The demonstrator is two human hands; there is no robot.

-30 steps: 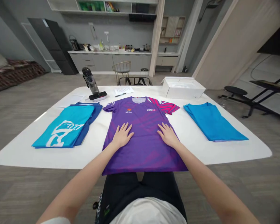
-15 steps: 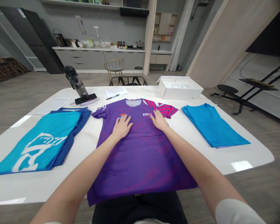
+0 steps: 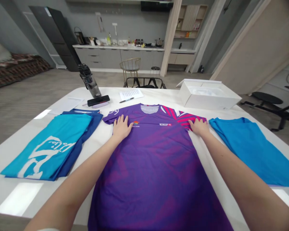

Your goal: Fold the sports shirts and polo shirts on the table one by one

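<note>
A purple short-sleeved T-shirt (image 3: 151,166) lies spread front side up, its neckline away from me and its near end running out of the bottom of the view. Flat on its upper chest, beside the plain purple sleeve, rests my left hand (image 3: 121,127), open with fingers spread. My right hand (image 3: 199,127) lies on the pink-striped sleeve, fingers apart and slightly bent, its thumb toward the chest. To the right is a folded blue garment (image 3: 252,147). A folded turquoise garment (image 3: 48,144) with white lettering lies over a dark blue one (image 3: 74,147) on the left.
The white table (image 3: 86,205) carries a handheld vacuum cleaner (image 3: 90,81), a printed sheet (image 3: 132,93) with a pen (image 3: 126,100), and an open white box (image 3: 207,98). Another paper (image 3: 67,104) lies at the left. Beyond the far edge stands a black-framed chair (image 3: 144,82).
My right hand has moved from the chest out to the striped sleeve. My left hand has shifted left toward the other sleeve. The view has turned left and come closer to the T-shirt.
</note>
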